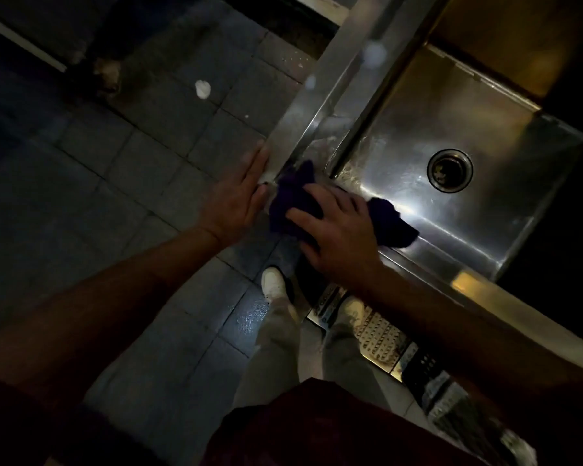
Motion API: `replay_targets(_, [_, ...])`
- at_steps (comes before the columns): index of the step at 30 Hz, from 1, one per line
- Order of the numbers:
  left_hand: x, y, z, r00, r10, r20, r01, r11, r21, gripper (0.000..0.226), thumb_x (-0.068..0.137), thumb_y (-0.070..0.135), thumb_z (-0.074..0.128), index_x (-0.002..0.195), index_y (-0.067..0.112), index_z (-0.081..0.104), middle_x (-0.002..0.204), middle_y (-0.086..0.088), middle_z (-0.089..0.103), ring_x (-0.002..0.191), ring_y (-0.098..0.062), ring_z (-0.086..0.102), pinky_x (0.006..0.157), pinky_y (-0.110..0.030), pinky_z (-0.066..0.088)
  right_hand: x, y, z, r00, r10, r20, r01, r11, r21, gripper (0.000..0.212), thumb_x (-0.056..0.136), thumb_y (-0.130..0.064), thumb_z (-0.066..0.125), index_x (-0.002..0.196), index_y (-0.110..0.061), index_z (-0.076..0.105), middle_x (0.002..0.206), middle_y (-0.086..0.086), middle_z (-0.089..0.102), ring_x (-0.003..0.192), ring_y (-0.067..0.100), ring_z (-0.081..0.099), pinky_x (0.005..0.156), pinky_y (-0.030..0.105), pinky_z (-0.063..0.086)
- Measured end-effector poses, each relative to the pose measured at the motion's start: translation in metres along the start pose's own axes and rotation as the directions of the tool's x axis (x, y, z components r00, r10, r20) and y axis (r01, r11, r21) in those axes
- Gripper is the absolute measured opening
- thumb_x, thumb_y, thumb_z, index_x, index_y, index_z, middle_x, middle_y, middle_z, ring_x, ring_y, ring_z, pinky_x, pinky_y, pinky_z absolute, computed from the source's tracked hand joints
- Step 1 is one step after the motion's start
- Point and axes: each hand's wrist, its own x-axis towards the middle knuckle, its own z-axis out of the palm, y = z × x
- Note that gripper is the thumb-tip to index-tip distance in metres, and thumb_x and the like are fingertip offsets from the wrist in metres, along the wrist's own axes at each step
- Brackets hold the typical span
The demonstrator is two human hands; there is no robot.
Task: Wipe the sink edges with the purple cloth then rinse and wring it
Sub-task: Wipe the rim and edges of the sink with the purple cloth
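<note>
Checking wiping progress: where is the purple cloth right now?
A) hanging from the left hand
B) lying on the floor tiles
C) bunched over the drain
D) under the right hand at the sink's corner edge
D: the right hand presses the purple cloth onto the sink corner edge.

Dark purple cloth [293,200], silvery steel sink [428,203], grey square-tiled floor [132,169], white shoe [274,283], grey trousers [276,351], dotted metal grate [381,334].
</note>
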Motion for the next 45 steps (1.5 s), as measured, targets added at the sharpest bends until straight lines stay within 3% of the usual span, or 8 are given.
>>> replay_targets(5, [0.0, 0.006, -0.005, 1.0, -0.013, -0.014, 0.014, 0.998, 0.061, 0.059, 0.104, 0.03, 0.034, 0.155, 0.004, 0.023, 0.162, -0.018, 0.022, 0.143, -0.029, 0.036, 0.112, -0.021, 0.025, -0.009, 0.007, -0.003, 0.999, -0.01, 0.052, 0.01, 1.0, 0.011, 0.045, 0.085, -0.046, 0.054, 0.126, -0.032, 0.064, 0.144, 0.013, 0.052, 0.127, 0.036, 0.05, 0.1, 0.046, 0.035])
replay_targets(11, [-0.001, 0.003, -0.002, 1.0, 0.003, -0.008, -0.003, 1.0, -0.012, 0.059, 0.106, 0.036, 0.029, 0.155, 0.005, 0.022, 0.163, -0.019, 0.02, 0.147, -0.028, 0.03, 0.118, -0.039, 0.032, -0.079, 0.06, -0.032, 0.982, 0.106, 0.154, -0.121, 0.989, 0.09, 0.047, 0.074, -0.036, 0.079, 0.117, -0.025, 0.064, 0.131, 0.017, 0.057, 0.114, 0.039, 0.056, 0.093, 0.049, 0.045])
replay_targets(15, [-0.001, 0.004, -0.004, 1.0, -0.02, 0.008, 0.02, 1.0, -0.01, 0.063, 0.105, 0.042, 0.025, 0.155, 0.004, 0.024, 0.162, -0.019, 0.021, 0.148, -0.03, 0.03, 0.116, -0.048, 0.034, -0.061, 0.057, -0.056, 0.956, 0.268, 0.117, -0.288, 0.932, 0.221, 0.047, 0.077, -0.044, 0.057, 0.117, -0.021, 0.067, 0.119, 0.009, 0.063, 0.106, 0.029, 0.061, 0.084, 0.033, 0.043])
replay_targets(20, [-0.001, 0.004, -0.004, 0.999, -0.041, 0.0, 0.041, 0.999, 0.005, 0.065, 0.104, 0.048, 0.024, 0.157, 0.01, 0.022, 0.164, -0.012, 0.021, 0.145, -0.028, 0.034, 0.114, -0.045, 0.038, -0.043, 0.024, -0.042, 0.977, 0.211, -0.021, -0.197, 0.94, 0.278, 0.049, 0.079, -0.04, 0.063, 0.123, -0.021, 0.065, 0.133, 0.014, 0.059, 0.116, 0.034, 0.058, 0.094, 0.047, 0.05])
replay_targets(26, [0.002, -0.007, -0.011, 0.998, 0.013, 0.059, -0.012, 1.0, -0.024, 0.061, 0.106, 0.045, 0.025, 0.156, 0.01, 0.023, 0.164, -0.012, 0.022, 0.148, -0.029, 0.032, 0.112, -0.051, 0.039, -0.008, -0.004, -0.011, 0.989, 0.148, 0.024, -0.15, 0.981, 0.126, 0.058, 0.086, -0.043, 0.054, 0.143, -0.035, 0.049, 0.157, 0.007, 0.04, 0.143, 0.033, 0.037, 0.11, 0.052, 0.033])
replay_targets(34, [0.006, -0.007, -0.011, 0.998, 0.022, 0.056, -0.017, 0.996, -0.09, 0.059, 0.106, 0.037, 0.026, 0.155, 0.004, 0.024, 0.164, -0.016, 0.02, 0.151, -0.021, 0.022, 0.121, -0.025, 0.019, 0.013, -0.007, -0.008, 0.982, 0.172, 0.075, -0.175, 0.984, 0.037, 0.041, 0.079, -0.04, 0.063, 0.119, -0.029, 0.067, 0.135, 0.007, 0.058, 0.125, 0.034, 0.052, 0.099, 0.05, 0.041])
replay_targets(40, [0.006, -0.008, -0.013, 0.997, 0.057, 0.048, -0.052, 0.993, -0.103, 0.061, 0.106, 0.042, 0.022, 0.154, 0.005, 0.026, 0.162, -0.018, 0.024, 0.148, -0.028, 0.027, 0.12, -0.042, 0.028, -0.047, 0.024, -0.035, 0.97, 0.214, 0.118, -0.217, 0.976, 0.01, 0.039, 0.073, -0.03, 0.08, 0.11, -0.025, 0.07, 0.125, 0.009, 0.063, 0.112, 0.034, 0.058, 0.089, 0.047, 0.045])
replay_targets(45, [0.006, -0.005, -0.016, 0.997, 0.07, 0.041, -0.066, 0.994, -0.088, 0.061, 0.106, 0.041, 0.023, 0.152, 0.001, 0.031, 0.16, -0.02, 0.029, 0.145, -0.031, 0.032, 0.12, -0.037, 0.027, -0.002, 0.016, -0.07, 0.948, 0.313, 0.054, -0.315, 0.902, 0.294, 0.045, 0.08, -0.039, 0.055, 0.122, -0.028, 0.065, 0.119, -0.001, 0.066, 0.107, 0.021, 0.061, 0.085, 0.037, 0.049])
